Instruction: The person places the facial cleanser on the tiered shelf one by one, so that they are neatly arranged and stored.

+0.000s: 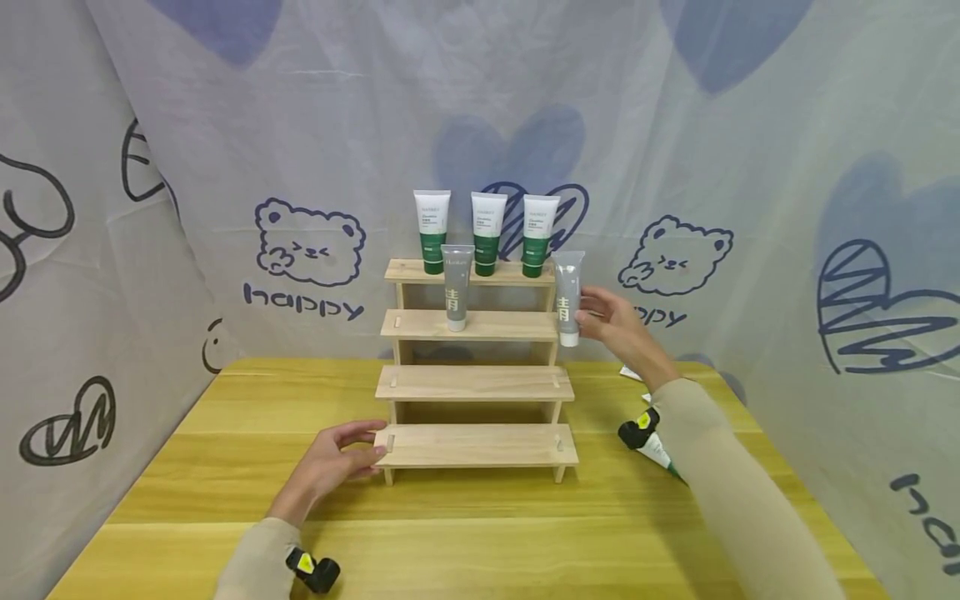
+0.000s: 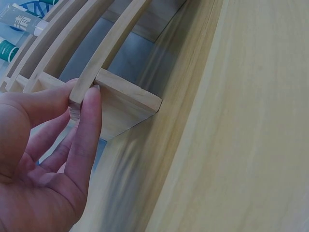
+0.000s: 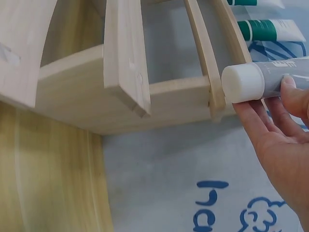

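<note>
A wooden tiered display stand (image 1: 474,383) is in the middle of the table. My left hand (image 1: 335,457) pinches the left end of its lowest shelf between thumb and fingers, plain in the left wrist view, where the hand (image 2: 53,154) shows large. At the stand's right side, my right hand (image 1: 611,321) holds a grey squeeze tube (image 1: 568,300) upright, white cap down, near the second shelf from the top. The right wrist view shows its white cap (image 3: 243,83) close to a shelf end. Another grey tube (image 1: 457,290) stands on that shelf, left of middle.
On the top shelf stand three white-and-green tubes, left (image 1: 432,232), middle (image 1: 487,233) and right (image 1: 537,236). More tubes lie on the table at right, one (image 1: 656,452) partly behind the right forearm. A patterned cloth (image 1: 337,125) hangs behind and at both sides.
</note>
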`<state>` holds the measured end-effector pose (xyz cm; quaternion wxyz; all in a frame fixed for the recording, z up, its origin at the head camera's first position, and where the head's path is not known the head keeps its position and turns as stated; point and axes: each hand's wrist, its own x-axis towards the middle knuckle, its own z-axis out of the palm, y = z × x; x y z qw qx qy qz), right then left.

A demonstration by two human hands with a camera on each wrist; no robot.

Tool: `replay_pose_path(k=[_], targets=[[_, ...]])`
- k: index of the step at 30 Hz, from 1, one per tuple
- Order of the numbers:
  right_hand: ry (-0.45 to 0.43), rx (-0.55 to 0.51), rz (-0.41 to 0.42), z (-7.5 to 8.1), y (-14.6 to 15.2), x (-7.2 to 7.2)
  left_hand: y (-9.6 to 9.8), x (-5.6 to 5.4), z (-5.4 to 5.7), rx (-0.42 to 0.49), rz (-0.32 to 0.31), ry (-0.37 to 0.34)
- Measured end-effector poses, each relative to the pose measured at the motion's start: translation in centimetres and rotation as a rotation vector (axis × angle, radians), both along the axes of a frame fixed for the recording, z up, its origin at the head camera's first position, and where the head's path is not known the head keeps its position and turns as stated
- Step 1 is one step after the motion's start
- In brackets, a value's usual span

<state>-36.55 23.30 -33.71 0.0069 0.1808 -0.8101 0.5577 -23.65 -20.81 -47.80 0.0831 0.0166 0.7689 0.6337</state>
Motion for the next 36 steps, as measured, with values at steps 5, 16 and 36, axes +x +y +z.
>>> replay_pose_path(k=[5, 16, 36], targets=[[0.002, -0.023, 0.013, -0.1, -1.5, -0.4, 0.0, 0.0, 0.0, 0.001, -0.017, 0.012], [0.073, -0.040, 0.025, -0.2, -4.5, -0.7, 0.1, -0.1, -0.1, 0.000, -0.011, 0.003], [0.093, -0.186, 0.017, -1.7, -6.9, -3.1, 0.0, 0.1, 0.0, 0.007, -0.004, -0.001]])
